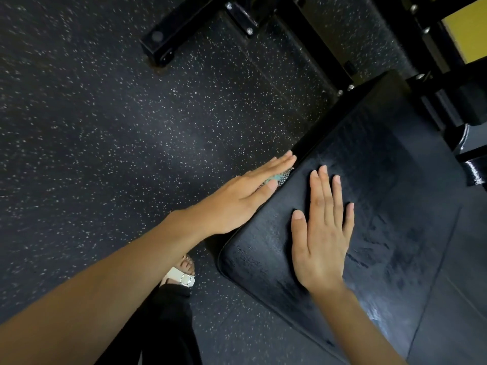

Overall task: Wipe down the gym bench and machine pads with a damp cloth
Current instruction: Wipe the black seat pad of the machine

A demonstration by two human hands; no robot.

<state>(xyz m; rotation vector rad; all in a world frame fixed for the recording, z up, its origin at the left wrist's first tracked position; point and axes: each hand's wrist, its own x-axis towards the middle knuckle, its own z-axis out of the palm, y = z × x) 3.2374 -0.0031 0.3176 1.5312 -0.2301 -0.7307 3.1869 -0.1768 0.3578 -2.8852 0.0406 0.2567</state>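
Teal-and-grey patterned cloth point(280, 177) looked at risk of slipping. It was pinned, not gripped, against the left side edge of the black textured vinyl bench pad point(395, 206). Left hand point(245, 196) lay flat over it, fingers straight and together, none curled round the fabric. Judged hazard: a stroke along the edge with too little pressure could drop the cloth onto the speckled black rubber floor point(105, 101), where it would pick up grit. Right hand point(321, 233) rested flat on the pad's top, fingers straight, holding nothing. The top showed a streaky sheen, possibly damp, so the bracing palm might slide. Cloth sat mostly hidden under the left fingers. A small patch showed between fingertips and thumb, near the right hand's fingertips.
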